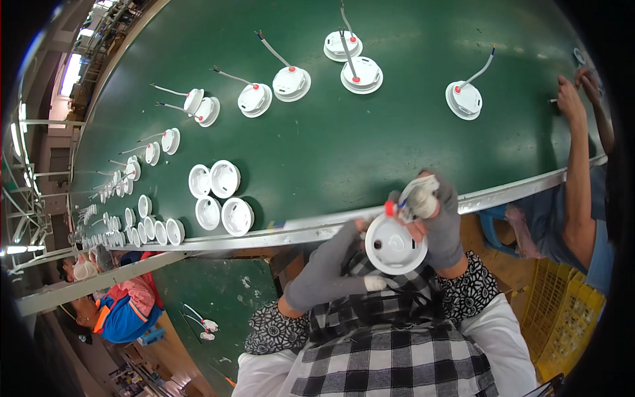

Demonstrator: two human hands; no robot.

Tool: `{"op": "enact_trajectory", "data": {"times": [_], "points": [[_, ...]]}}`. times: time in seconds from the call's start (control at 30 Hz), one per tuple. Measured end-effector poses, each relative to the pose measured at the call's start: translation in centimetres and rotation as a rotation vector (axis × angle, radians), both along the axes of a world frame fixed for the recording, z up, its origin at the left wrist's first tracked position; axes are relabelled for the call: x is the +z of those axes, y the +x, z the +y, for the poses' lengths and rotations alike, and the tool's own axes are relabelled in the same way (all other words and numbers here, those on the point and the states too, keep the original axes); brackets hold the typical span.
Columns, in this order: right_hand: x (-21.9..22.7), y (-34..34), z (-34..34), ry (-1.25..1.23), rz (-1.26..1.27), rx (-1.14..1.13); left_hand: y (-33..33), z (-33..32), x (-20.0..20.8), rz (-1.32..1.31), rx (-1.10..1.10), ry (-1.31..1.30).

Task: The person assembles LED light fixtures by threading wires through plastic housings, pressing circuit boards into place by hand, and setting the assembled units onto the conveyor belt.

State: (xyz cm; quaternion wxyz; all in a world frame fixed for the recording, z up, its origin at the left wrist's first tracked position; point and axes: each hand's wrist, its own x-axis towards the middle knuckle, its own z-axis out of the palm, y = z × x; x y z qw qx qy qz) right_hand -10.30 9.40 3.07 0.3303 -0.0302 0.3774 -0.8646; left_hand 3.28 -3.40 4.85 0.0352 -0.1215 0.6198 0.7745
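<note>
My right hand (pixel 433 208), in a grey glove with pale fingertips, is closed on a white round lamp housing (pixel 397 258) over my lap. The cup's open side faces up, with a dark hole at its left. A red cable grommet (pixel 390 208) shows at the far rim, beside my right fingers; the part behind it is hard to make out. My left hand (pixel 334 264), also grey-gloved, lies just left of the housing. Its finger and thumb are spread apart, one bare fingertip close to the rim. Whether that fingertip touches the rim I cannot tell.
Several white housings with cables and red grommets, one of them a capped housing (pixel 291 83), stand across the green table (pixel 370 139). Open white cups (pixel 238 216) sit near the metal edge (pixel 304 229). A co-worker's arm (pixel 577 152) is at right, above a yellow crate (pixel 562 317).
</note>
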Motion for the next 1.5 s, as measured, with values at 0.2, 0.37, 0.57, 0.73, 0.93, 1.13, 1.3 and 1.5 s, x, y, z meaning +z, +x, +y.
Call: {"op": "enact_trajectory", "data": {"times": [0.2, 0.37, 0.57, 0.73, 0.93, 1.13, 1.3, 1.5], "points": [[0.0, -0.2, 0.9, 0.143, 0.321, 0.271, 0.1, -0.1, 0.1, -0.186, -0.188, -0.375], [1.0, 0.2, 2.6, 0.037, 0.091, 0.144, 0.6, 0.0, 0.5, -0.150, 0.019, -0.597], [2.1, -0.1, 8.2, 0.153, 0.302, 0.281, 2.7, -1.1, -0.4, -0.119, 0.389, -0.821], [2.0, -0.5, 7.2, 0.250, 0.387, 0.364, 2.8, -1.1, -0.1, -0.103, 0.387, -0.926], [3.6, -0.6, 5.9, 0.426, 0.607, 0.451, 3.2, -1.3, 0.2, -0.110, 0.329, -1.080], [3.7, -0.4, 3.4, 0.581, 1.009, 0.621, 3.0, -0.9, 0.6, 0.029, 0.216, -1.312], [4.4, -0.1, 2.4, 0.590, 0.913, 0.847, 4.3, -0.5, -0.3, -0.009, 0.240, -1.175], [3.3, 1.2, 1.8, 0.567, 1.081, 0.723, 3.8, -0.1, 0.7, -0.037, 0.179, -1.120]]}}
